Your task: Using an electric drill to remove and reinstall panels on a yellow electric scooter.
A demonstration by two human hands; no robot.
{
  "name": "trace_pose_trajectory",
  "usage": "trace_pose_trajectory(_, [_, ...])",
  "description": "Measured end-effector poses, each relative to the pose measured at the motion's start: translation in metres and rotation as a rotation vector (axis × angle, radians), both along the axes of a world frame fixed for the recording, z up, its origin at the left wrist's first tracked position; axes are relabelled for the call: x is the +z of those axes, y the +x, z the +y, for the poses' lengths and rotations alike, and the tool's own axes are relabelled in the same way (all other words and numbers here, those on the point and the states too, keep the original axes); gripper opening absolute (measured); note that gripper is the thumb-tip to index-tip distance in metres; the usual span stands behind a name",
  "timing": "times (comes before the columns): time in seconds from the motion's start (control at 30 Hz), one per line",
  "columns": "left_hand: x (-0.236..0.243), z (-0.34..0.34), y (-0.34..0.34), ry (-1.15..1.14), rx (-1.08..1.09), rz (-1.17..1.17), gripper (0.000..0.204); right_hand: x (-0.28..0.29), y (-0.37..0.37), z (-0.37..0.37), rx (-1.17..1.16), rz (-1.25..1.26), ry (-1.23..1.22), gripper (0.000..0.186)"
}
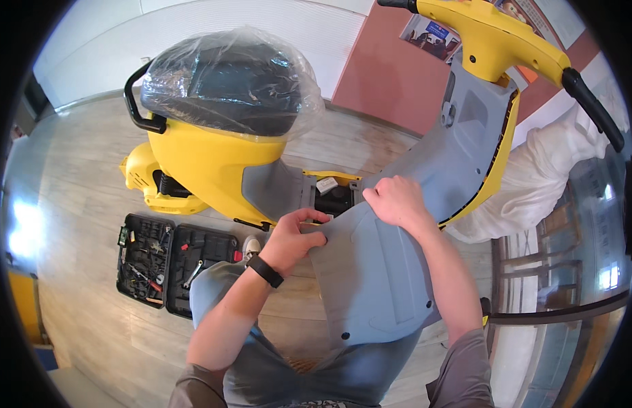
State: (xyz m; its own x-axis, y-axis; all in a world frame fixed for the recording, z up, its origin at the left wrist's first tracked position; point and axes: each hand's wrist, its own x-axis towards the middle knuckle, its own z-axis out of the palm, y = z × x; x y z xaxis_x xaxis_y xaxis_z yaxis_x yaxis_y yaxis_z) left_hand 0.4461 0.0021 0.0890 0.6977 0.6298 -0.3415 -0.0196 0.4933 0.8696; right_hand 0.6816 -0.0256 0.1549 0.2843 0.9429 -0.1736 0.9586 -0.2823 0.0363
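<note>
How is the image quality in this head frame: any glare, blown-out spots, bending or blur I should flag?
Head view: heavy fisheye bending, with black corners and the wooden floor curving toward the rim; a blown-out patch of light at the left edge; glare on the plastic wrap over the seat; both hands, left hand and right hand, and the grey panel are sharp and evenly lit.

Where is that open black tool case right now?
In the head view, the open black tool case lies on the wooden floor at the person's left, just below the yellow scooter's rear and beside the left forearm.
</note>
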Motion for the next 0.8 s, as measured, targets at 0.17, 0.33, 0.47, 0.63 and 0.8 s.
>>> trace_pose_trajectory(0.17, [0.007, -0.028, -0.011, -0.018, 0.045, 0.056, 0.041, -0.003, -0.013, -0.021, 0.011, 0.059, 0.022, 0.04])
trace_pose_trajectory(0.33, [-0.007, -0.029, -0.022, 0.039, 0.071, 0.088, 0.041, -0.017, -0.025, -0.024, 0.016, 0.119, 0.094, 0.04])
trace_pose_trajectory(0.47, [-0.001, -0.023, -0.028, 0.072, 0.172, 0.017, 0.039, -0.034, -0.028, -0.017, -0.009, 0.176, 0.104, 0.041])
trace_pose_trajectory(0.63, [-0.005, -0.002, -0.038, 0.055, 0.169, 0.044, 0.038, -0.057, -0.034, -0.019, -0.07, 0.273, 0.168, 0.045])
trace_pose_trajectory(0.8, [-0.024, 0.009, -0.037, 0.076, 0.191, 0.051, 0.034, -0.061, -0.029, -0.014, -0.078, 0.224, 0.174, 0.057])
